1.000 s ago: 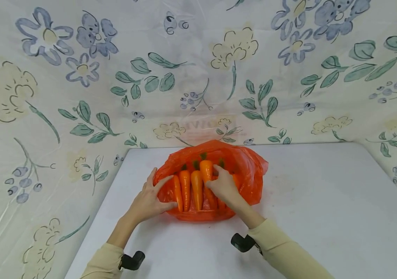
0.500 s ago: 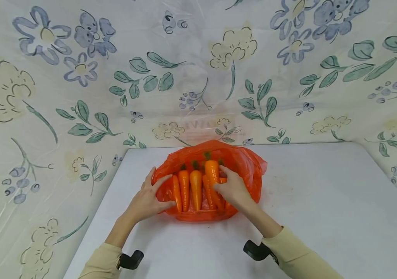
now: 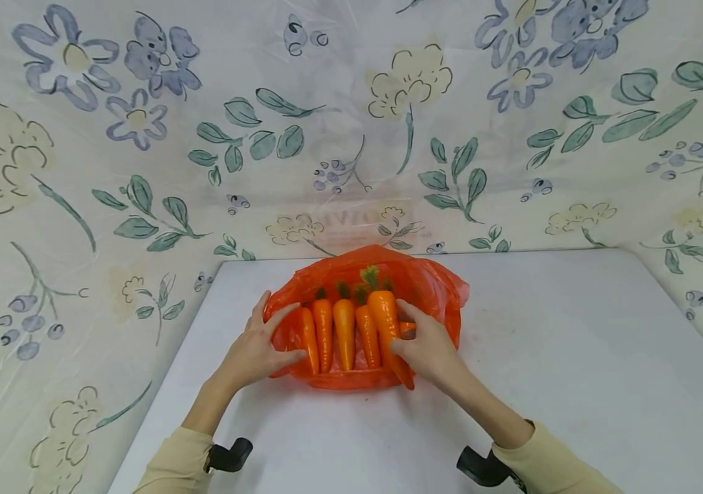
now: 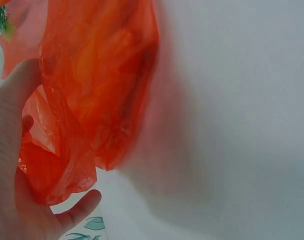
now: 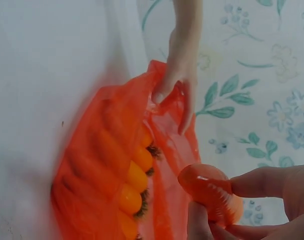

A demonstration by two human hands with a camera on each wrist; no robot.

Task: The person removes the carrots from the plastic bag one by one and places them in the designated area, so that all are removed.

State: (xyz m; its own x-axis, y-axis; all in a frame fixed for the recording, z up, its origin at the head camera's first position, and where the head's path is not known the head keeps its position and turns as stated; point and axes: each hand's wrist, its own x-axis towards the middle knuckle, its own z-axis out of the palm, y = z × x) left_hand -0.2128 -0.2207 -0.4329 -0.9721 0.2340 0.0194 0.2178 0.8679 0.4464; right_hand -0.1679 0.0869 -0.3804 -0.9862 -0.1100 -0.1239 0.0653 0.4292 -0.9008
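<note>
A red plastic bag (image 3: 437, 278) lies with its mouth spread, and several orange carrots (image 3: 343, 329) with green tops stand side by side inside. At the bag's left side, my left hand (image 3: 255, 350) keeps thumb and fingers spread at the mouth; in the left wrist view red film (image 4: 104, 85) hangs beside and between those fingers. My right hand (image 3: 431, 346) pinches one large carrot (image 3: 383, 315) between thumb and fingers, in front of the others, its tip overlapping the bag's front rim. The right wrist view shows this carrot (image 5: 204, 185) from its pointed end.
The bag rests on a white table (image 3: 573, 357). A floral-patterned sheet (image 3: 351, 123) rises behind the table and along its left side. Black wrist mounts (image 3: 230, 455) sit under both sleeves.
My right hand has drawn the large carrot upward and to the right, toward me, so more of its length and its leafy top show. The left hand stays at the bag's mouth.
</note>
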